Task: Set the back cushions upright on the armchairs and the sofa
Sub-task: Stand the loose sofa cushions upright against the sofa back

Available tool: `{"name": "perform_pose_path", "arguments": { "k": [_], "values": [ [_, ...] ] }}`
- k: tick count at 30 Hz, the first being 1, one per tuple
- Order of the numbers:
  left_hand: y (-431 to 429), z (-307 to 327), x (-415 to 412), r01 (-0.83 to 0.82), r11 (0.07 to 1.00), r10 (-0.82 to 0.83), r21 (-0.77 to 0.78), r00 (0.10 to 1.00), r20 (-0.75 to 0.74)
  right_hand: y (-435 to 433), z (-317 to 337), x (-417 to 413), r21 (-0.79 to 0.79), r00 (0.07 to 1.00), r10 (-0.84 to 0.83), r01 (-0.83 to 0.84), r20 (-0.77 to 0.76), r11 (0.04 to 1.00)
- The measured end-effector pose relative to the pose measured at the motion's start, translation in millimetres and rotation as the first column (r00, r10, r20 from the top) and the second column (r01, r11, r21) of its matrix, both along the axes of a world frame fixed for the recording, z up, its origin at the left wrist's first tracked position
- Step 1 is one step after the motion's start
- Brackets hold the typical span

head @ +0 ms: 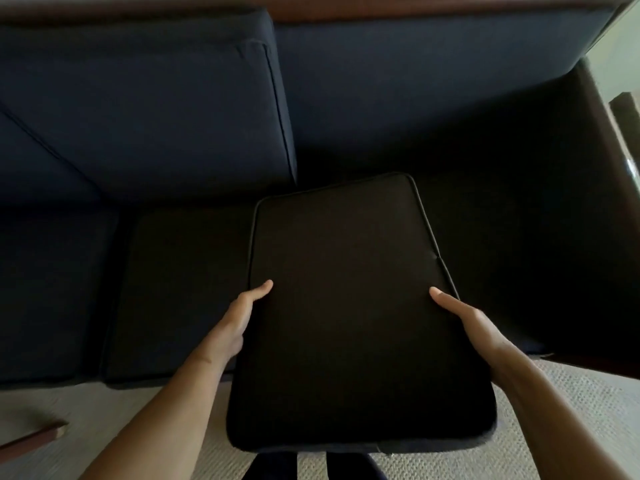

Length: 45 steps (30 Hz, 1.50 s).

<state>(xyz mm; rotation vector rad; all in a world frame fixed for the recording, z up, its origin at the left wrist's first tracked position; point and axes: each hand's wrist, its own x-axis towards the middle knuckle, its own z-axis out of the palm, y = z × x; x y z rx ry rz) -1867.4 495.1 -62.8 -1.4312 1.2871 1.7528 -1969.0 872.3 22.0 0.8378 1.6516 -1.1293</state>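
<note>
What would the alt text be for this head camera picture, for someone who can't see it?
A person's left hand and right hand grip the sides of a dark back cushion, held flat over the right end of a navy sofa. Another back cushion already stands upright on the left; pale carpet lies below.

My left hand (239, 320) reaches from seven o'clock and my right hand (467, 322) from five o'clock, both arms bare, thumbs pointing toward twelve, palms clamped against what I hold between them.

cushion (349, 306) over sofa (415, 98) seat, between hands (235, 323)
</note>
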Motion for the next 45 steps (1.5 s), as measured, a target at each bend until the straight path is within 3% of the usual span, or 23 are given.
{"name": "perform_pose_path", "arguments": {
  "k": [4, 10, 14, 16, 19, 21, 23, 25, 27, 30, 33, 39, 42, 45],
  "values": [
    [-35.0, 72.0, 2.6, 0.135, 0.99, -0.137, -0.032, 0.986, -0.091, -11.6, 40.5, 23.9, -0.156, 0.989, -0.146, 0.14, -0.029, 0.978],
    [-70.7, 174.6, -9.8, 0.077, 0.993, -0.103, -0.094, 0.947, -0.306, -38.1, 140.4, 36.7, -0.392, 0.897, -0.298, 0.159, -0.327, 0.906],
    [-82.8, 231.1, 11.3, 0.007, 0.999, 0.007, 0.033, 0.909, -0.417, -63.9, 196.9, 34.1, -0.299, 0.855, -0.226, 0.087, -0.467, 0.95],
    [-86.3, 254.1, 20.9, -0.041, 0.999, 0.047, 0.023, 0.918, -0.394, -79.7, 213.3, 32.4, -0.181, 0.798, -0.151, 0.054, -0.583, 0.982],
    [-80.3, 269.6, 27.9, -0.149, 0.981, 0.112, -0.122, 0.956, -0.272, -101.1, 221.8, 38.5, 0.254, 0.589, 0.258, -0.091, -0.766, 0.963],
    [-76.8, 270.9, 40.2, -0.04, 0.957, -0.054, -0.287, 0.948, -0.313, -112.0, 221.7, 44.0, 0.527, 0.432, 0.569, -0.227, -0.699, 0.819],
    [-76.8, 273.7, 53.8, 0.115, 0.907, -0.305, -0.406, 0.844, -0.442, -119.0, 219.0, 40.5, 0.744, 0.217, 0.812, -0.327, -0.542, 0.583],
    [-82.0, 271.5, 61.1, 0.238, 0.847, -0.493, -0.475, 0.688, -0.533, -129.6, 220.3, 32.5, 0.837, -0.001, 0.919, -0.414, -0.394, 0.358],
    [-86.5, 260.4, 60.4, 0.32, 0.736, -0.652, -0.597, 0.573, -0.496, -150.1, 220.1, 28.2, 0.858, -0.164, 0.931, -0.465, -0.325, 0.217],
    [-88.5, 245.8, 56.9, 0.274, 0.746, -0.623, -0.608, 0.611, -0.489, -192.0, 215.9, 27.2, 0.888, -0.33, 0.899, -0.443, -0.289, 0.123],
    [-94.6, 236.8, 48.9, 0.158, 0.798, -0.523, -0.582, 0.662, -0.537, -217.6, 217.0, 20.3, 0.897, -0.363, 0.873, -0.412, -0.325, 0.163],
    [-94.5, 252.8, 29.3, 0.111, 0.745, -0.563, -0.658, 0.633, -0.531, -201.0, 221.2, 4.3, 0.866, -0.395, 0.778, -0.328, -0.489, 0.377],
    [-92.1, 285.1, 20.2, 0.09, 0.692, -0.63, -0.716, 0.561, -0.538, -180.6, 221.0, -2.8, 0.772, -0.343, 0.693, -0.339, -0.634, 0.538],
    [-87.5, 326.1, 7.0, 0.074, 0.59, -0.725, -0.804, 0.487, -0.488, -162.3, 222.1, -11.3, 0.621, -0.232, 0.579, -0.369, -0.782, 0.691]
  ]
}}
